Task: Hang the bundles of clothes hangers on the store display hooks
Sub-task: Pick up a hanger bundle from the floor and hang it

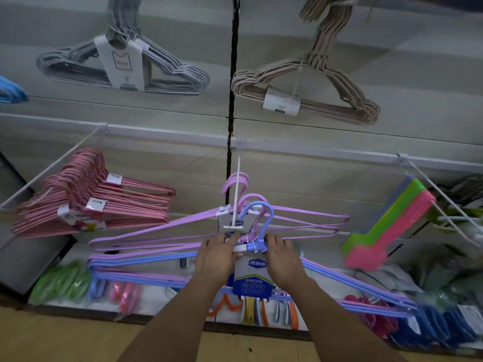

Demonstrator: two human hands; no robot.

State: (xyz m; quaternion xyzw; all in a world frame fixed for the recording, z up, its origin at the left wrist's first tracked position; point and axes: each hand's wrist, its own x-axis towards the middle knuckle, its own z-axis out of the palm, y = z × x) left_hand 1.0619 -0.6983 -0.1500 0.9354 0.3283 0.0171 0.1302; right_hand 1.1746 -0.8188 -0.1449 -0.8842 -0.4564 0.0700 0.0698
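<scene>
Two bare hands reach forward and up toward a shop wall, holding a bundle (162, 262) of purple and blue hangers between them. The left hand (218, 256) grips the bundle at its neck from the left, fingers curled round the white band there. The right hand (282, 259) grips the same neck from the right, fingertips against the blue hook base. A blue and white label (252, 279) hangs from the bundle between the wrists. The bundle's blue hook (264, 212) rises just above the hands, right beside the tip of a white display hook (236, 202) that juts out from a rail (167, 133). Another purple bundle (300, 220) already hangs on that hook, just behind.

To the left, pink hangers (104, 202) hang from another hook. On the right hangs a stack of green, pink and blue plastic pieces (386, 231). Higher on the pale slatted wall are grey hangers (78, 66) and beige hangers (339, 92). A black strip (232, 74) runs down the wall. Below, a shelf (156, 293) holds packets of small coloured goods, blurred.
</scene>
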